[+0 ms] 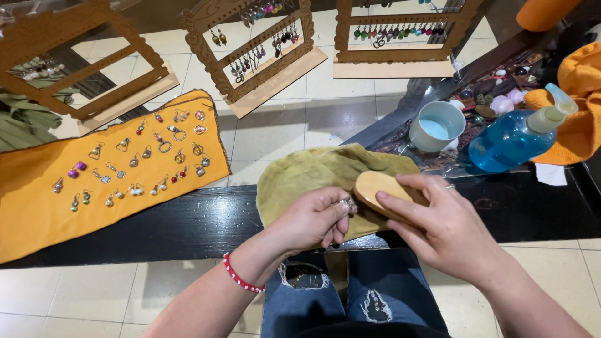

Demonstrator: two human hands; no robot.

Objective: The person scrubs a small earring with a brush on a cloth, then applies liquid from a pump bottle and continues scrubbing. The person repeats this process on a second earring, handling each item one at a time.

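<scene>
Landmark: orange cloth (37,194) covered in earrings. Behind it, three wooden earring stands (263,69). Well to its right: white cup (436,125), then blue liquid bottle (513,141), then orange towel (579,94).

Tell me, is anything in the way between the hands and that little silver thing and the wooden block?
Nothing visible is. The left hand already pinches the small silver piece in its fingers, and the right hand grips the oval wooden block right beside it, over the olive-green cloth.
</scene>
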